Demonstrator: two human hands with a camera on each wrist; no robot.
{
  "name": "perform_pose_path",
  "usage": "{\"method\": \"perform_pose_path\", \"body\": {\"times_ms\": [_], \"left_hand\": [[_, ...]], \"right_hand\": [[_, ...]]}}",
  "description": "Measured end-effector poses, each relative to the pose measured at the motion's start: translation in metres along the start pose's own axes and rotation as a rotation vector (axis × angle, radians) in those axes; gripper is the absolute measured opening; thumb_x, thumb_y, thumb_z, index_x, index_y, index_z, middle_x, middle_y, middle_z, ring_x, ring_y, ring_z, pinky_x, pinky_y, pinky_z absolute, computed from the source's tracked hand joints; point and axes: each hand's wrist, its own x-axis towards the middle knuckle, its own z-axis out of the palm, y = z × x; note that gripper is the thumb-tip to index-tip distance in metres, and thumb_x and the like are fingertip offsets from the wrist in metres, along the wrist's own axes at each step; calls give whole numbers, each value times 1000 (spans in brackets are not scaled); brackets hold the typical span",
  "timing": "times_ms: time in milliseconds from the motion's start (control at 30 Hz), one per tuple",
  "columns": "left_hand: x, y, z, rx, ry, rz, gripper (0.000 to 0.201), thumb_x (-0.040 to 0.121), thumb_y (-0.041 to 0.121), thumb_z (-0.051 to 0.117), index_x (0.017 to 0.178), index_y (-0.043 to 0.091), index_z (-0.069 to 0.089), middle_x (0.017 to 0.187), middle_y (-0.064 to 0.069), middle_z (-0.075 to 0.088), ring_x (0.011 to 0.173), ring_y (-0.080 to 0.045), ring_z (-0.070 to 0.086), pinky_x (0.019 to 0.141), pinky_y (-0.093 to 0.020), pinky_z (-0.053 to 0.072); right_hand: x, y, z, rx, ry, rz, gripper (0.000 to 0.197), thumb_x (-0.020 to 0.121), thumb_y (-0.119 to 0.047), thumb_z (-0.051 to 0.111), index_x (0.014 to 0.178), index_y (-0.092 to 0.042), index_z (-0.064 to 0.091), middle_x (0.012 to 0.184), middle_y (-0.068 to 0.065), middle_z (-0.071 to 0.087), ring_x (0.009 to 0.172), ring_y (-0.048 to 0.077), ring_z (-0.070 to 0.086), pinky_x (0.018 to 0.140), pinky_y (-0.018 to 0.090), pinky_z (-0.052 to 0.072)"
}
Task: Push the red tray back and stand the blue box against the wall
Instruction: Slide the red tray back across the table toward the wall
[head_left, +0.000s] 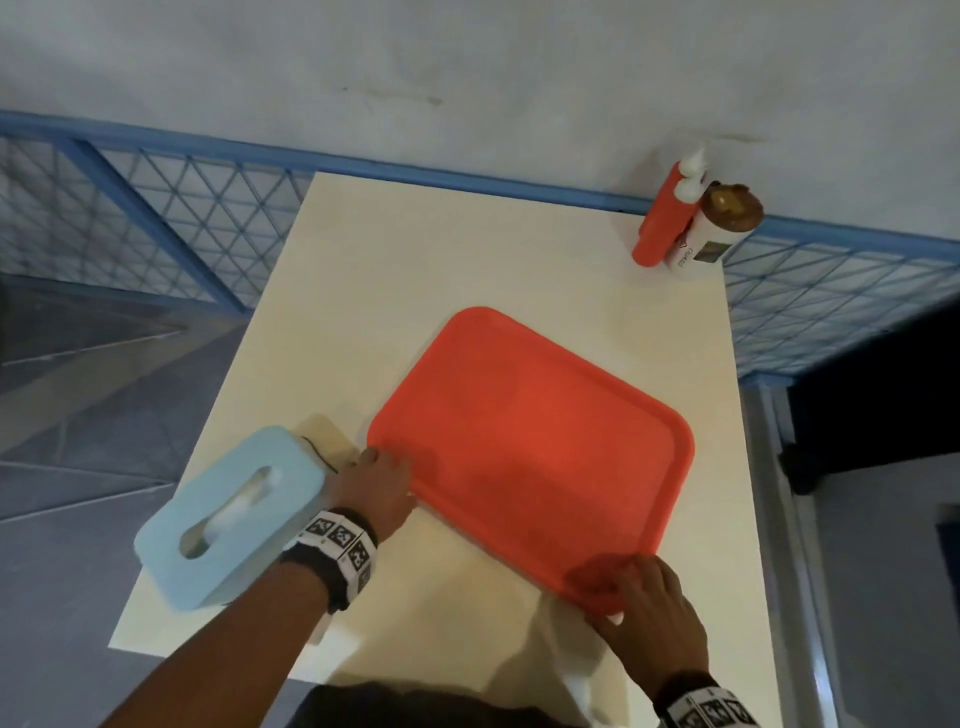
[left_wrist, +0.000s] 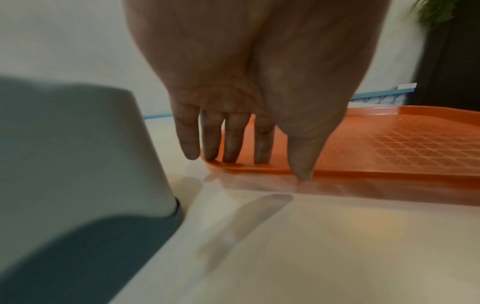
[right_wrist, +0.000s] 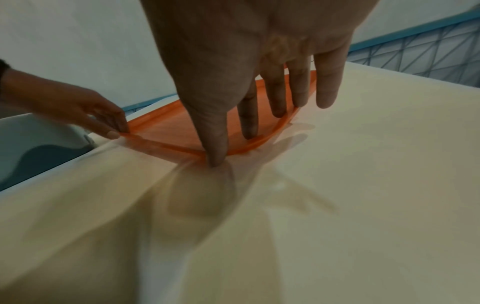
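Both hands, L (head_left: 382, 486) & R (head_left: 647, 605), fingers straight, press red tray (head_left: 535, 441) near edge.

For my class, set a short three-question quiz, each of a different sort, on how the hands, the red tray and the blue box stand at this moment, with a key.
1. True or false: the blue box stands upright against the wall.
2. Which part of the red tray does the right hand touch? A. far edge B. near corner C. its middle
3. Fill in: the left hand lies between the tray and the ____.

Key
1. False: it lies flat at the table's near left corner.
2. B
3. blue box
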Motion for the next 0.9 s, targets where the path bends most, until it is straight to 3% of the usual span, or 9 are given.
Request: {"method": "perform_pose_path", "body": {"times_ms": [100, 267, 467, 633, 767, 900], "left_hand": [[-8, 5, 12, -114, 62, -4, 57, 89, 51, 53, 134, 19, 38, 141, -10, 42, 131, -29, 35, 100, -48, 41], [-23, 8, 34, -192, 153, 70, 73, 82, 53, 61, 141, 22, 33, 149, -15, 33, 137, -34, 29, 107, -52, 34], [-31, 9, 43, -208, 143, 66, 83, 87, 60, 50, 150, 24, 10, 159, -15, 10, 145, -31, 8, 115, -50, 14], [-38, 12, 44, -189, 159, 77, 87, 87, 64, 46, 151, 20, 6, 160, -15, 5, 145, -30, 9, 115, -49, 16], [-43, 12, 56, -153, 154, 86, 90, 85, 67, 45, 151, 17, 9, 159, -16, 10, 144, -31, 14, 114, -49, 21], [-44, 11, 57, -112, 167, 98, 94, 74, 67, 61, 145, 13, 34, 149, -19, 37, 132, -35, 41, 101, -53, 40]], "right_hand": [[20, 10, -14, -13, 21, -5, 39, 60, -41, 80, 87, -24, 59, 107, 3, 62, 105, 29, 59, 66, 39, 58], [53, 19, -33, -36, 67, 32, 19, 81, -35, 63, 99, -28, 61, 108, -4, 63, 103, 23, 57, 70, 38, 56], [74, 15, -45, -52, 69, 46, 16, 82, -24, 61, 98, -24, 62, 107, 0, 63, 103, 27, 56, 69, 41, 55], [62, 7, -47, -48, 93, 33, 25, 79, -29, 66, 102, -22, 61, 113, 2, 63, 102, 27, 57, 72, 42, 56], [34, -6, -33, 39, 78, 91, 41, 86, -41, 55, 124, -28, 50, 134, -2, 52, 118, 21, 51, 89, 39, 53], [21, -13, -11, 50, 0, 117, 68, 88, -49, 46, 147, -22, 23, 156, 3, 29, 142, 23, 27, 115, 36, 30]]}}
